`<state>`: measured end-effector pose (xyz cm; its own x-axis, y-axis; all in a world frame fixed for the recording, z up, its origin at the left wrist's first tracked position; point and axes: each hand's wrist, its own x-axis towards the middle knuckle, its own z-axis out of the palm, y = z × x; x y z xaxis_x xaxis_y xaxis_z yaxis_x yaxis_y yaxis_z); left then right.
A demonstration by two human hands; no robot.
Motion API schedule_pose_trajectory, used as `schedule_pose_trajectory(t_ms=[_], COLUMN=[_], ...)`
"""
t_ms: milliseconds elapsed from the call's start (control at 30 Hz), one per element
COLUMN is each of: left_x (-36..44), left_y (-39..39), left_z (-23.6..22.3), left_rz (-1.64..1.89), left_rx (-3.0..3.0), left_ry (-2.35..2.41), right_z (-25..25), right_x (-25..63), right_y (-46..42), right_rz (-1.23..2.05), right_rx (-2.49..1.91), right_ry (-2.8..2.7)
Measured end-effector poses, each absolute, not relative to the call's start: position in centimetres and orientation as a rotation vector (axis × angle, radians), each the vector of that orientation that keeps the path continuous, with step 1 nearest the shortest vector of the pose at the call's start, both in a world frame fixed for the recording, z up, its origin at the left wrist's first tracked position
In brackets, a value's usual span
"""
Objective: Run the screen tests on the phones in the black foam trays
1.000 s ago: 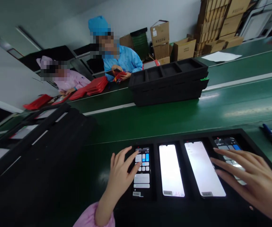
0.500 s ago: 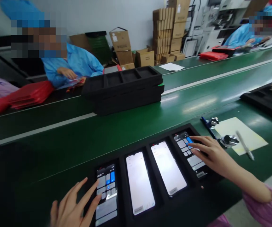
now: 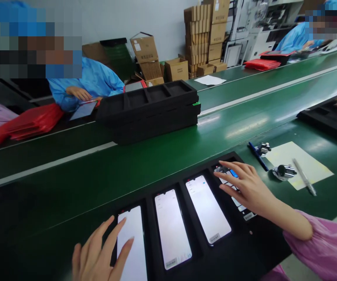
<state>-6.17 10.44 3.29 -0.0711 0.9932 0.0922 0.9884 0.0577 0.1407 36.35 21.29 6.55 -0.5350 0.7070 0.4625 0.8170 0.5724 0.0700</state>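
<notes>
Several smartphones lie face up in the slots of a black foam tray (image 3: 209,259). My left hand (image 3: 100,249) is open over the leftmost phone (image 3: 131,249), whose screen is plain white; its index finger is at the upper part of the glass. Two middle phones, the left one (image 3: 172,230) and the right one (image 3: 207,210), also show bright white screens. My right hand (image 3: 246,187) hovers open, fingers apart, over the rightmost phone (image 3: 248,216), hiding much of its dark screen with grey and blue tiles. Whether its fingertips touch the glass I cannot tell.
A stack of black foam trays (image 3: 153,113) stands across the green bench (image 3: 145,162). To the right lie a blue pen (image 3: 257,156), metal pieces (image 3: 284,172), yellowish paper (image 3: 300,164) and a white pen (image 3: 304,177). A co-worker in blue (image 3: 98,76) sits opposite, beside red sleeves (image 3: 36,121).
The leftmost phone's screen has switched from grey and blue tiles to white. A blue switch now shows on the right middle phone. My right hand has moved left and up.
</notes>
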Motion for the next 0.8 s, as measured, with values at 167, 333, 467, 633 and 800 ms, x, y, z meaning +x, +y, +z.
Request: schedule_pose_trajectory(t_ms=[167, 333, 467, 633, 800], left_x=[-1.1, 2.5, 3.7, 4.3, 0.1], left_y=[13.7, 16.2, 16.5, 16.2, 13.1], left_z=[4.5, 5.5, 5.4, 5.1, 5.7], left_rz=[0.41, 0.356, 0.34, 0.337, 0.327], left_rx=[2.623, 2.91, 2.953, 2.901, 2.594], left_ry=[1.977, 1.792, 1.765, 1.779, 2.067], right_z=[5.6, 4.4, 4.2, 4.2, 3.9], right_x=[38.9, 38.8, 38.7, 39.0, 39.5], right_y=[21.5, 21.8, 22.0, 22.2, 22.3], right_rz=[-0.426, -0.515, -0.519, -0.556, -0.51], right_rx=[-1.25, -1.21, -1.183, -1.131, -1.081], right_ry=[-2.458, -2.456, -2.449, -2.436, -2.426])
